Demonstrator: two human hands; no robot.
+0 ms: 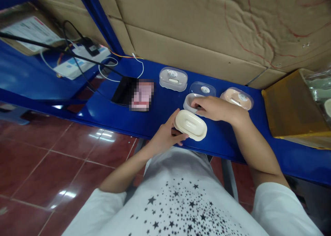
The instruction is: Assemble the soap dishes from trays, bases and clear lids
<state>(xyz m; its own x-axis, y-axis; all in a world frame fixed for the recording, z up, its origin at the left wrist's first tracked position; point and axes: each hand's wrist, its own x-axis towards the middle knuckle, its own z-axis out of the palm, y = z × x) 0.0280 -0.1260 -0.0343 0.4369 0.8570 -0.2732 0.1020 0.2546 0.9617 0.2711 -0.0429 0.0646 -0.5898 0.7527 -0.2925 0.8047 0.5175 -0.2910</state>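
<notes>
My left hand (pixel 168 132) grips a cream oval plastic piece (pixel 191 124) with a raised bar in its middle, thumb at the near edge and fingers round its left end. Just beyond it, my right hand (pixel 209 106) reaches into a whitish oval container (pixel 188 101) standing on the blue shelf. Its fingers curl down inside the rim; whether they hold anything there is hidden. Behind that container lies a clear plastic cover (pixel 203 89) with a round white sticker. My right forearm passes close to a peach oval box (pixel 236 99) under a clear cover.
A white oval box (pixel 173 80) with a clear cover stands at the back. Left of it are a phone with a blurred screen (pixel 141 95), cables and a power strip (pixel 81 60). A cardboard carton (pixel 289 105) with packed items sits right; cardboard (pixel 191 32) lines the back.
</notes>
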